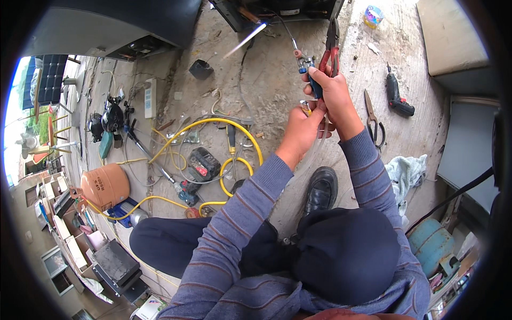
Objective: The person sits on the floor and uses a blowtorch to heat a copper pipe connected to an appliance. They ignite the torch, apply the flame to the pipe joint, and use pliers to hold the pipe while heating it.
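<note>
My right hand (341, 101) is closed round the blue handle of a gas torch (306, 65) with metal valves. The same hand grips pliers (332, 45) with red handles, their jaws pointing away from me. From the torch's thin bent neck a bright flame (246, 40) shoots out to the left, near a dark appliance (282, 12). Just below, my left hand (304, 130) is closed on what looks like a small lighter (306, 108), yellow with a metal top. Its lower part is hidden by my fingers. A clear hose (324, 128) hangs behind my hands.
A yellow hose (208, 121) loops on the floor at left, round a cordless power tool (202, 165). An orange-brown gas cylinder (109, 184) stands farther left. On the right lie scissors (372, 114), a cordless screwdriver (397, 96) and a cloth (404, 173). A dark cup (201, 69) sits ahead.
</note>
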Tool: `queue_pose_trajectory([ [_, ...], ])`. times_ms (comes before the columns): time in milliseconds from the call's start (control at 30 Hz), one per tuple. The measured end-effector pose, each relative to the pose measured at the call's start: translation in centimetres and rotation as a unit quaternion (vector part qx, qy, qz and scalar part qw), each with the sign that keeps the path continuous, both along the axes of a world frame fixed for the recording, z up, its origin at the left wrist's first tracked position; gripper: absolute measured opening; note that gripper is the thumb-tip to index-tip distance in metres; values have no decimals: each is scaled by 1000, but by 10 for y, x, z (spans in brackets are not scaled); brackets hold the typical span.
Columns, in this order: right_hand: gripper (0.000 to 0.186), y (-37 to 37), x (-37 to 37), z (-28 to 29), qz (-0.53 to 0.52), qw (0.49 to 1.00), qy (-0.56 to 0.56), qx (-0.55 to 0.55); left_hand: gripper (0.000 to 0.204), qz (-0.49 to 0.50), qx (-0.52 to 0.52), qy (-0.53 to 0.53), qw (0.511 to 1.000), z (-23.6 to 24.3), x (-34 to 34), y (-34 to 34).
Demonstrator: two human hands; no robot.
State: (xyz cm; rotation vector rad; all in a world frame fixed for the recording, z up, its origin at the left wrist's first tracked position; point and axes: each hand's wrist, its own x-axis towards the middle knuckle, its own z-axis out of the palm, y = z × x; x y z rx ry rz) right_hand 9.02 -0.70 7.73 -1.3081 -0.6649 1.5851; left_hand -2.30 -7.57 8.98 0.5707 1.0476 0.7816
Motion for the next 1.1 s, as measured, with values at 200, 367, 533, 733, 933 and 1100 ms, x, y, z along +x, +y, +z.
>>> queue_pose_trajectory([
  [200,18,0,4,9,10,999,17,-26,27,-3,19,23,1000,-4,5,4],
  [367,19,3,12,8,24,1000,-12,4,28,-24,45,-16,999,-8,5,10],
  [533,20,3,15,5,45,999,2,10,28,-18,6,-33,999,-4,10,12],
  [733,22,6,10,10,45,999,-9,23,26,-18,37,-26,999,-12,8,14],
  [933,34,7,13,15,25,1000,-2,-5,24,-8,32,-22,999,-13,13,14],
  [1100,47,13,37,-35,-35,998,-52,-25,23,-2,3,-28,1000,-3,17,15],
])
